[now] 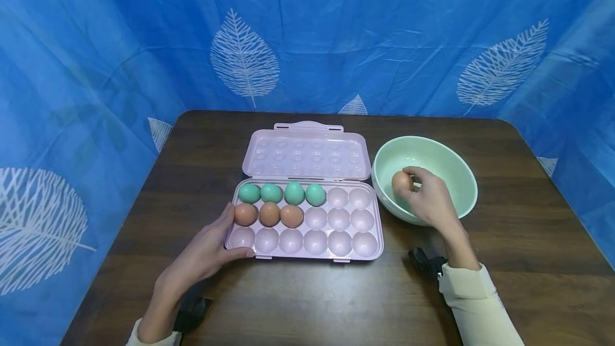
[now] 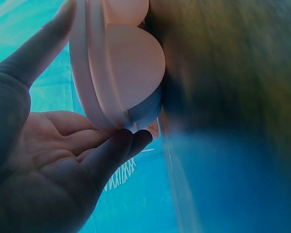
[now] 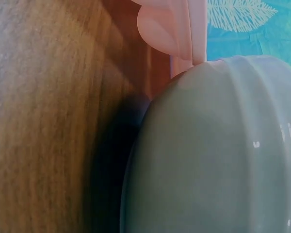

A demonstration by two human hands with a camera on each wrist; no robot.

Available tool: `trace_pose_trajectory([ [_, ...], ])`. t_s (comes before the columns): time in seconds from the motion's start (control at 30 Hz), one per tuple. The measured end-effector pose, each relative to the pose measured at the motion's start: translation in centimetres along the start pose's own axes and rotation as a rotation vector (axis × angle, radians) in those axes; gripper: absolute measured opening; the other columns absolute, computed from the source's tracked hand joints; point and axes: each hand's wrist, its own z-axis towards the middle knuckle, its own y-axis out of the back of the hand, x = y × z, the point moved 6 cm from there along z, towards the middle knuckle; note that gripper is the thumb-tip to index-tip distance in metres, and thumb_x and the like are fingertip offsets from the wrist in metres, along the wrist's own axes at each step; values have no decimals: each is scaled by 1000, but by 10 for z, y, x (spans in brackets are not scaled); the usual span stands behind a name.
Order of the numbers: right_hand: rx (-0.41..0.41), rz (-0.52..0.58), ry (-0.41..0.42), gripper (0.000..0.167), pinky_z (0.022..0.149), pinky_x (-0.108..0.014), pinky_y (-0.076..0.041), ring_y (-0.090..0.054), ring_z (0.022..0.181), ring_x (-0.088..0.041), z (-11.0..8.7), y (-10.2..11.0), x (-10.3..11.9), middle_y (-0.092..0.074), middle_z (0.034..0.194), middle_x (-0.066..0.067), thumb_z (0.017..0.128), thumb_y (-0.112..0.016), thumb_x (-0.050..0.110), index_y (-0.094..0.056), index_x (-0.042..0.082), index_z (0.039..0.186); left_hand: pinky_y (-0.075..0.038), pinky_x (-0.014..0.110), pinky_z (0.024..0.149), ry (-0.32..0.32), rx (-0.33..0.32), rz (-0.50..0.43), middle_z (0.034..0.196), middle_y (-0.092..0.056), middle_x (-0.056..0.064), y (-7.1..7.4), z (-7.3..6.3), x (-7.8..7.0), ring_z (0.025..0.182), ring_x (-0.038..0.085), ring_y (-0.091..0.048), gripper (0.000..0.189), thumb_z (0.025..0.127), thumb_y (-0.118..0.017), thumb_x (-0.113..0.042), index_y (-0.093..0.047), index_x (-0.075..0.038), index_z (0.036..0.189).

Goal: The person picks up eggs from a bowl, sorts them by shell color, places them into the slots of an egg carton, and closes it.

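Observation:
My right hand (image 1: pixel 432 199) pinches a brown egg (image 1: pixel 401 181) over the inside of a light green bowl (image 1: pixel 461 191). My left hand (image 1: pixel 204 252) holds the left end of a pale pink egg carton (image 1: pixel 302 254), thumb along its front edge and fingers at its left side. In the left wrist view the hand (image 2: pixel 53 165) is around the end of the carton (image 2: pixel 131 68). Several green eggs (image 1: pixel 294 194) sit in the back row from the left. Three brown eggs (image 1: pixel 269 214) fill the left cups of the middle row. The front row cups hold nothing.
The carton's lid (image 1: pixel 307 156) lies folded back behind it. The bowl (image 3: pixel 199 155) stands close against the carton's right side. All rest on a dark wooden table (image 1: pixel 307 303). A blue curtain (image 1: pixel 307 57) with white leaves hangs behind.

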Motion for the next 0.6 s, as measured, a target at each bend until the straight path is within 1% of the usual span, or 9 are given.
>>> trace_pose_trajectory([
  [0.07,-25,47,14,40,87,-56,-51,-58,108,-42,-1,1,0,-62,118,-27,87,-71,5,-58,-7,123,-28,56,110,0,2,-1,161,-16,20,0,0,0,144,40,-24,114,80,-78,-50,-9,-2,157],
  [0.17,-71,115,42,39,87,-55,-53,-58,110,-41,-3,2,1,-62,115,-25,85,-74,3,-57,-6,118,-29,56,109,-1,2,-2,162,-16,20,0,0,-1,144,40,-24,114,80,-79,-49,-9,-3,158],
  [0.23,-113,155,58,40,86,-55,-53,-58,109,-40,-4,4,2,-61,114,-23,83,-75,2,-56,-6,117,-29,56,109,2,2,1,161,-16,20,0,0,-1,144,40,-24,114,80,-78,-49,-10,-3,158],
  [0.3,-161,196,63,40,86,-51,-54,-59,109,-36,-6,6,3,-60,113,-19,82,-76,2,-55,-5,116,-28,56,109,4,2,4,161,-15,21,1,0,-1,144,41,-23,113,80,-78,-50,-10,-2,157],
  [0.33,-183,218,64,41,86,-48,-55,-59,110,-34,-7,7,3,-60,113,-17,82,-77,3,-55,-5,116,-28,56,110,6,1,4,161,-15,21,1,-1,-1,144,41,-23,113,80,-78,-50,-10,-2,157],
  [0.4,-223,264,63,43,86,-37,-56,-59,110,-30,-8,9,3,-59,113,-12,81,-79,4,-55,-4,116,-27,57,110,5,-2,6,161,-15,22,1,-1,-2,144,42,-23,113,81,-77,-50,-10,-1,157],
  [0.5,-263,326,70,46,85,-21,-53,-58,110,-24,-12,12,6,-59,113,-8,79,-81,4,-56,-3,117,-26,58,110,0,-7,12,160,-15,25,2,-2,-3,144,43,-23,113,81,-76,-51,-10,1,157],
  [0.53,-270,339,75,47,85,-17,-51,-58,110,-23,-14,12,8,-59,114,-8,79,-81,3,-57,-3,118,-26,58,110,2,-9,13,160,-15,25,2,-2,-3,144,42,-23,113,81,-76,-51,-10,1,156],
  [0.6,-272,356,90,47,85,-15,-50,-58,110,-21,-18,13,14,-60,114,-7,78,-82,0,-57,-4,118,-26,58,111,4,-9,14,160,-15,25,1,-2,-3,144,42,-23,113,81,-76,-51,-9,1,156],
])
